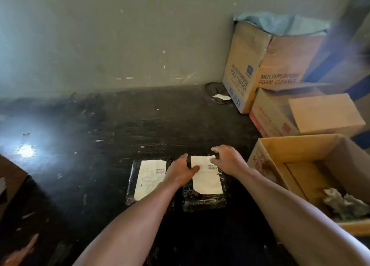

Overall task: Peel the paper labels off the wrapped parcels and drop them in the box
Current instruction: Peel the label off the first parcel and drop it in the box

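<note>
Both hands sit on the right parcel (204, 197), low centre of the frame. Left hand (180, 172) presses its thumb flat on the paper label (208, 180); right hand (227, 158) curls over the label's top edge, no clear pinch yet. Second labelled parcel (147, 180) lies just left. Open box (300, 145) waits at right on the dark counter (100, 135).

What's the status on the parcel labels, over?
Both hands, left hand and right hand, on right parcel's label, still stuck. Left parcel's label untouched. Open box at right, path clear.
</note>
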`<move>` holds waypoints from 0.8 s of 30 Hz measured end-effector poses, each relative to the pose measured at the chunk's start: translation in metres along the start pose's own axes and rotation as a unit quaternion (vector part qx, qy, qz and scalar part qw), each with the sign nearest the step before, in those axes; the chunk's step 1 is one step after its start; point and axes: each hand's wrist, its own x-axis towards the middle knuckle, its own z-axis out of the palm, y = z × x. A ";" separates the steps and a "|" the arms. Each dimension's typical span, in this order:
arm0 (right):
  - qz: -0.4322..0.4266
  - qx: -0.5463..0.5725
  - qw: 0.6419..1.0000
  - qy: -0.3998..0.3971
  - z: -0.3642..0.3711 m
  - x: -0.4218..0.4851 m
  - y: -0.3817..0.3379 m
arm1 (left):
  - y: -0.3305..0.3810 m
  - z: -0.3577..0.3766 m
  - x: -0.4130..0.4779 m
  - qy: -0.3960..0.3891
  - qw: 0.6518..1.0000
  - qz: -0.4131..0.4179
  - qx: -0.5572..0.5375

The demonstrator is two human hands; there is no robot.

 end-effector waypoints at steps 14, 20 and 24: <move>-0.013 0.015 0.999 -0.044 0.042 0.039 0.013 | -0.011 0.035 0.000 0.014 0.998 -0.028 0.045; 0.018 0.065 0.991 -0.115 0.035 0.059 0.013 | -0.018 0.039 0.001 0.005 0.999 -0.025 0.034; 0.028 0.087 0.992 -0.084 0.037 0.060 0.015 | -0.017 0.041 0.002 0.014 0.999 -0.027 0.016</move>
